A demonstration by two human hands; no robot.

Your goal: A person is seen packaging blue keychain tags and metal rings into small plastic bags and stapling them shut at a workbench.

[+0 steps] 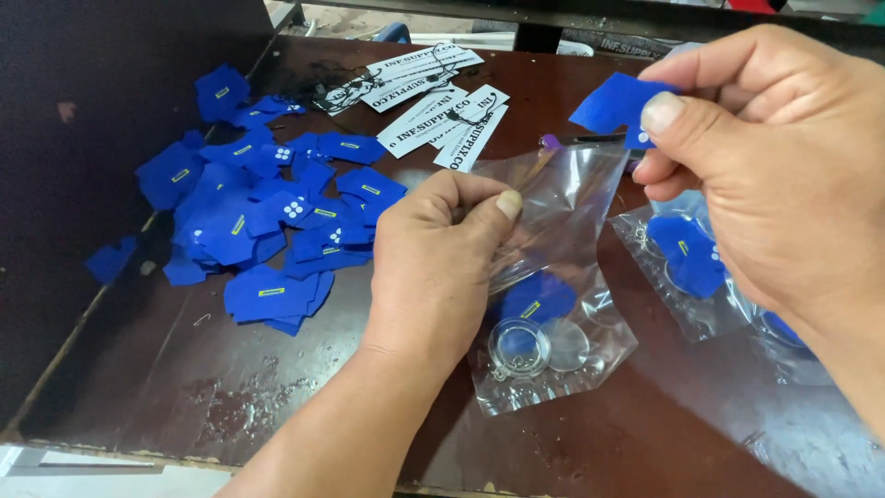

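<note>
My left hand (441, 263) pinches the upper edge of a small clear plastic bag (562, 198) and holds it up over the dark brown table (230, 387). My right hand (774, 157) grips a blue fabric piece (613, 101) between thumb and fingers, just above and right of the bag's mouth. Under my left hand lies a filled clear bag (553, 355) with a blue piece and round clear discs inside. Another filled bag (687, 267) lies beneath my right hand, partly hidden by it.
A loose heap of blue fabric pieces (267, 221) covers the left part of the table. Several white printed paper tags with black strings (433, 92) lie at the back. A dark wall (83, 138) borders the table's left side.
</note>
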